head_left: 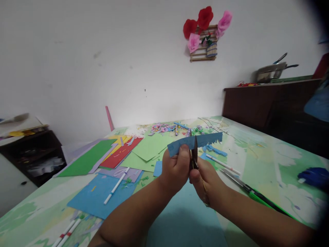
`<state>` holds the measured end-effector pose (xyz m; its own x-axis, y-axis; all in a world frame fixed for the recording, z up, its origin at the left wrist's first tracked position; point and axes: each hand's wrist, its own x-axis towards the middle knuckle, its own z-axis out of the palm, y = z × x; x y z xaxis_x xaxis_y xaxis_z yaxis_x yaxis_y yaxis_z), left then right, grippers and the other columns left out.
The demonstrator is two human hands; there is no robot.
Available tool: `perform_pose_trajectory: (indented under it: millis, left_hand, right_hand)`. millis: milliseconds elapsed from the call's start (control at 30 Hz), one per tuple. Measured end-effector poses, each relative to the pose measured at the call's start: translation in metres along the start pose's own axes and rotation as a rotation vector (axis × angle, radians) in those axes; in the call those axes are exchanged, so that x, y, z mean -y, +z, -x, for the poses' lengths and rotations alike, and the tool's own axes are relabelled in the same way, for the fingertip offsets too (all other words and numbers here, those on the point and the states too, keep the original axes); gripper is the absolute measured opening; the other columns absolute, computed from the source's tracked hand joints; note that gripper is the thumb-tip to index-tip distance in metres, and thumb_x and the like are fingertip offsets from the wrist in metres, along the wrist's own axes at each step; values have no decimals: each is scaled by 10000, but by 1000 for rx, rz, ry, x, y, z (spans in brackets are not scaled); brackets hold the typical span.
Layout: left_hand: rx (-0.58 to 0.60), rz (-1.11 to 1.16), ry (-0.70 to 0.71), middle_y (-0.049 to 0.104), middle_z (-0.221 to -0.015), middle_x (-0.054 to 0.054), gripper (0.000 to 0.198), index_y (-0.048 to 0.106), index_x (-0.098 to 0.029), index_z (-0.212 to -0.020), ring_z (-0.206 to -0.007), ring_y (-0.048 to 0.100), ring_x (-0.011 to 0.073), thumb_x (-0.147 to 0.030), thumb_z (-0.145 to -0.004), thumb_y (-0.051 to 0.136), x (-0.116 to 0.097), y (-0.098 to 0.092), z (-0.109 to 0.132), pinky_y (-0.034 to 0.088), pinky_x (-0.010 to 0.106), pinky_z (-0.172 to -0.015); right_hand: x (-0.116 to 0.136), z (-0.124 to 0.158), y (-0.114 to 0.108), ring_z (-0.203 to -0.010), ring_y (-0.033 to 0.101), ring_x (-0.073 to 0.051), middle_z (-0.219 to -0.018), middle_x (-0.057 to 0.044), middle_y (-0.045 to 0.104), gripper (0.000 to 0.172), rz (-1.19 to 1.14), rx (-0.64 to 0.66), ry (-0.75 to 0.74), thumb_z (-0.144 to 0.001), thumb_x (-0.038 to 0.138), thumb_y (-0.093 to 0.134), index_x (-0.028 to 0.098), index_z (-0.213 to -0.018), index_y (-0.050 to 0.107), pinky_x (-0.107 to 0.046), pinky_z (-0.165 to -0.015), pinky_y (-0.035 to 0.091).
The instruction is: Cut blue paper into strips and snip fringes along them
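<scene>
A strip of blue paper point(177, 145) is pinched near its left end by my left hand point(177, 168), thumb on top. Fringe-like cuts run along the lower edge of its right part. My right hand point(209, 181) is closed round the handles of a pair of scissors point(195, 151). The blades point up and straddle the strip, close to my left thumb. Part of the handles is hidden by my fingers. Below both hands lies a light blue sheet point(187, 219).
Coloured sheets point(87, 157) and a white marker point(117, 185) lie to the left. On the right are a green utility knife point(257, 195), another marker point(223, 164) and a dark blue object point(313, 177). Paper scraps point(160, 128) are heaped at the back by the wall.
</scene>
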<state>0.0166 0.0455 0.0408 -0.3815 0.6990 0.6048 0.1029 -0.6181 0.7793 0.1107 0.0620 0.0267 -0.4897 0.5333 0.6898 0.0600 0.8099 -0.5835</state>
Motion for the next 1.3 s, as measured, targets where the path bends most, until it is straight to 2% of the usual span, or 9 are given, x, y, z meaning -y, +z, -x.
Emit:
perform_pose_trajectory:
  millis: [167, 300, 467, 567, 800, 967, 1200, 1300]
  left_hand:
    - [-5, 31, -20, 410, -425, -52, 366, 408, -155, -462, -398, 406, 51, -329, -778, 477, 0, -1, 2, 352, 145, -391]
    - [-4, 64, -6, 416, -442, -52, 359, 426, -156, -479, -410, 412, 53, -350, -775, 481, 1, -1, 3, 378, 150, -418]
    - [0, 59, 5, 448, -450, -46, 344, 455, -155, -495, -424, 443, 64, -360, -769, 489, 4, -1, 4, 398, 160, -437]
    - [-9, 43, -4, 469, -455, -47, 313, 485, -156, -522, -421, 452, 64, -349, -768, 494, 4, -2, 4, 388, 157, -422]
    - [-1, -20, 76, 526, -488, -34, 305, 522, -148, -528, -466, 498, 73, -319, -777, 483, 0, -3, 3, 415, 159, -477]
    - [5, -19, 42, 521, -497, -30, 296, 526, -147, -548, -475, 498, 83, -339, -771, 485, 1, -3, 2, 427, 177, -483]
    - [-26, -29, 33, 483, -459, -38, 309, 487, -152, -511, -438, 468, 75, -330, -763, 494, 2, -1, 1, 404, 170, -452]
    - [-29, -10, 15, 453, -446, -44, 317, 469, -156, -502, -419, 442, 67, -332, -764, 494, 0, -1, 1, 386, 164, -425]
  right_hand:
    - [2, 0, -1, -640, 494, -170, -717, -58, 527, 599, -49, 56, -12, -769, 664, 193, 151, -873, 484, -298, -589, 416]
    - [3, 0, -1, -629, 486, -176, -743, -79, 541, 581, -31, 63, -5, -774, 656, 202, 150, -855, 476, -317, -596, 410]
    - [4, 0, -1, -683, 505, -176, -805, -77, 548, 559, -94, 76, -43, -784, 638, 227, 159, -924, 479, -299, -623, 417]
    - [3, 1, -2, -671, 502, -175, -791, -77, 546, 565, -82, 75, -42, -784, 638, 221, 156, -907, 489, -303, -612, 410]
    - [0, 2, -1, -612, 474, -159, -722, -62, 531, 579, -26, 56, -29, -786, 641, 191, 151, -861, 490, -294, -565, 407]
    - [-1, 2, 0, -558, 458, -153, -586, -10, 464, 579, 10, 52, -38, -790, 637, 192, 154, -898, 491, -273, -517, 397]
    - [-6, 3, 2, -558, 477, -149, -652, -46, 524, 596, 7, 33, 25, -756, 678, 207, 153, -799, 485, -272, -502, 397]
    - [-4, 2, 2, -634, 505, -172, -711, -62, 537, 593, -35, 32, 14, -750, 682, 216, 158, -843, 476, -289, -574, 423]
